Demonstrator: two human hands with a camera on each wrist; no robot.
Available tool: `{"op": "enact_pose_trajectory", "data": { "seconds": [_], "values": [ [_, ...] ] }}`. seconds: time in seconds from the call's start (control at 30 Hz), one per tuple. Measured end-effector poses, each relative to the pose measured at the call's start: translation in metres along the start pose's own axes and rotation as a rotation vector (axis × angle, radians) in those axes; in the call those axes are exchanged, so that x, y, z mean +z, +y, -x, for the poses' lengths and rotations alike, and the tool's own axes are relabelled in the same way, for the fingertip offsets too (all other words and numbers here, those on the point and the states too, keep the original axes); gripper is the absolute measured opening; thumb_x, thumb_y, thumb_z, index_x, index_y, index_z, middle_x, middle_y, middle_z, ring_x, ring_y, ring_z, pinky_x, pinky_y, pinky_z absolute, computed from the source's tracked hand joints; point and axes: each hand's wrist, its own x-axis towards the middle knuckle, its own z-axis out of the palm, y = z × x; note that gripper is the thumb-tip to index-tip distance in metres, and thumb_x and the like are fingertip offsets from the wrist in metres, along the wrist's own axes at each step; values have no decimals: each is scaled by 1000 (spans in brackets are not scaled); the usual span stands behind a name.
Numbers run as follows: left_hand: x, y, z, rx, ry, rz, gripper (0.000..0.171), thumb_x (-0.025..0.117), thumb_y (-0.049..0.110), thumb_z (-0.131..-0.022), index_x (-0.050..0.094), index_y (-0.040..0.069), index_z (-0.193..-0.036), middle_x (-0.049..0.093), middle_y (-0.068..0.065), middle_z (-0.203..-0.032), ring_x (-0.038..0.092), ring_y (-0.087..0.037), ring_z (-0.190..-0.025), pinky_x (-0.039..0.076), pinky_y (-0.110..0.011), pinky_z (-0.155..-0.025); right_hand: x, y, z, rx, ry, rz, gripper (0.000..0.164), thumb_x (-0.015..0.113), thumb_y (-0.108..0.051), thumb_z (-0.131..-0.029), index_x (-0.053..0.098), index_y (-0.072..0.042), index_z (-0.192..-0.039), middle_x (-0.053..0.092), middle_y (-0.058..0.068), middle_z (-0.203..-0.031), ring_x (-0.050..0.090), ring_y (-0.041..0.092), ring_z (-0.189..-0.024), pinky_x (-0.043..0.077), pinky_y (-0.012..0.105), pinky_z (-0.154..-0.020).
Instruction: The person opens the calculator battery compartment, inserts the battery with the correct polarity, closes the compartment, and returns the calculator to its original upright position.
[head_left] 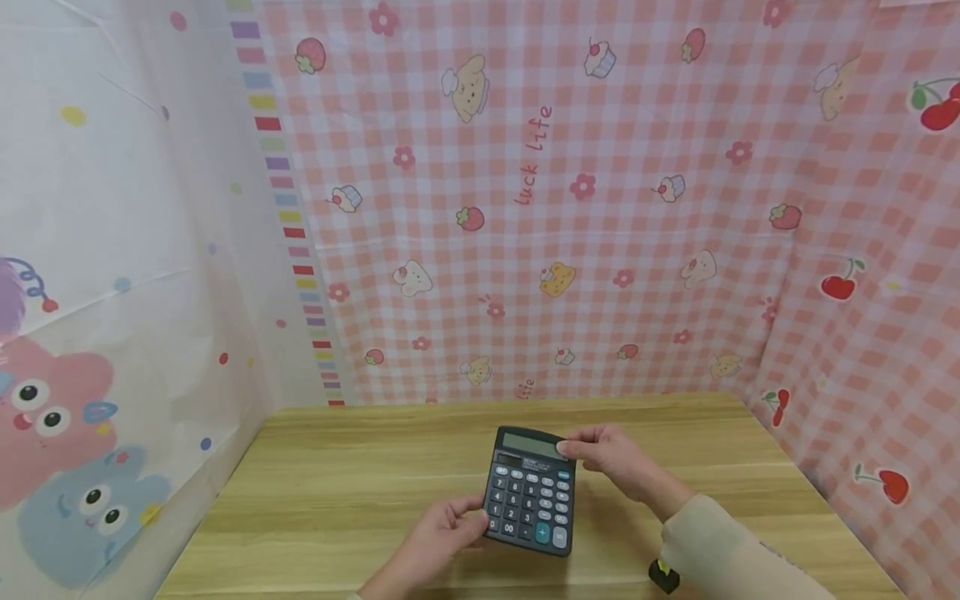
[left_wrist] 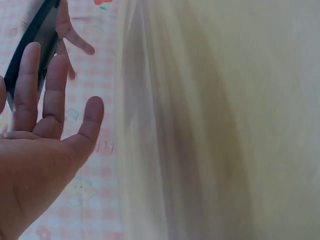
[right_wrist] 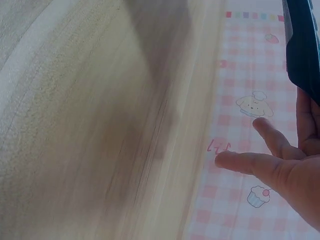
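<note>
A black desk calculator (head_left: 530,492) with grey, black and teal keys is held up over the wooden table, its display end pointing away and its keys facing the head camera. My left hand (head_left: 450,532) grips its lower left corner, thumb on the front face. At the upper right corner, my right hand (head_left: 611,457) pinches it with the thumb over the display's edge. In the left wrist view, fingers (left_wrist: 54,100) lie behind the calculator (left_wrist: 35,45). The right wrist view shows only the calculator's edge (right_wrist: 302,50), with two fingers spread away from it.
A small black object with a yellow mark (head_left: 663,575) lies on the wooden table (head_left: 337,467), beside the right sleeve (head_left: 727,550). A pink checked cloth (head_left: 660,250) hangs behind and to the right. A white cartoon-printed cloth (head_left: 135,292) hangs at left.
</note>
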Motion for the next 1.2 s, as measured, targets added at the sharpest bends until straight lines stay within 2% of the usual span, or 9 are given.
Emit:
{"op": "enact_pose_trajectory", "data": {
  "seconds": [0.07,0.17,0.33,0.57,0.77,0.87,0.97,1.1,1.2],
  "values": [
    [3,-3,0,-26,-28,80,49,54,24,-114,54,-11,-148,74,-25,-131,79,-19,-107,60,-40,-106,1,-1,0,2,7,6,33,73,-30,-102,78,1,-113,80,-3,-95,71,16,-109,44,68,-118],
    [9,-6,0,-77,-1,146,47,52,29,-114,61,-7,-143,76,-21,-129,80,-17,-103,61,-39,-104,3,-1,0,7,24,19,32,75,-30,-101,79,0,-111,80,-3,-93,70,15,-107,45,67,-117],
    [16,-5,2,-126,47,176,47,49,31,-115,62,-5,-143,78,-18,-126,80,-13,-98,60,-39,-104,7,-3,0,25,64,35,30,77,-30,-99,80,-2,-108,81,-2,-93,70,14,-104,48,63,-115],
    [19,-2,4,-121,71,193,45,50,31,-115,62,-5,-140,78,-17,-126,80,-13,-99,61,-40,-104,14,-4,-2,42,102,31,36,75,-36,-101,79,-3,-114,80,-1,-94,69,16,-106,55,57,-108],
    [18,-2,4,-130,114,192,48,50,32,-115,60,-5,-143,78,-16,-127,80,-19,-104,60,-43,-105,22,-2,2,54,58,-59,44,67,-38,-106,72,2,-123,80,1,-98,75,15,-95,63,46,-96],
    [17,-2,3,-141,154,183,50,50,33,-115,57,-6,-146,78,-16,-127,80,-23,-106,60,-45,-105,28,2,7,71,8,-142,52,64,-37,-108,64,7,-136,81,4,-103,77,14,-92,65,38,-90],
    [15,-3,2,-144,189,177,51,50,32,-115,55,-8,-147,78,-17,-126,80,-23,-106,60,-45,-105,33,7,14,65,-42,-209,62,62,-33,-110,49,11,-152,81,7,-110,77,13,-92,64,34,-86],
    [14,-2,2,-133,217,178,52,50,31,-115,54,-10,-147,79,-17,-124,81,-21,-103,61,-43,-103,39,15,23,43,-94,-263,71,61,-25,-110,31,14,-161,80,10,-119,77,13,-94,63,31,-86],
    [12,-3,2,-124,233,178,54,51,31,-114,53,-11,-148,79,-17,-122,81,-20,-102,62,-42,-101,42,20,31,25,-114,-267,73,64,-20,-108,28,14,-162,80,14,-121,77,13,-95,62,33,-88]
  ]
}}
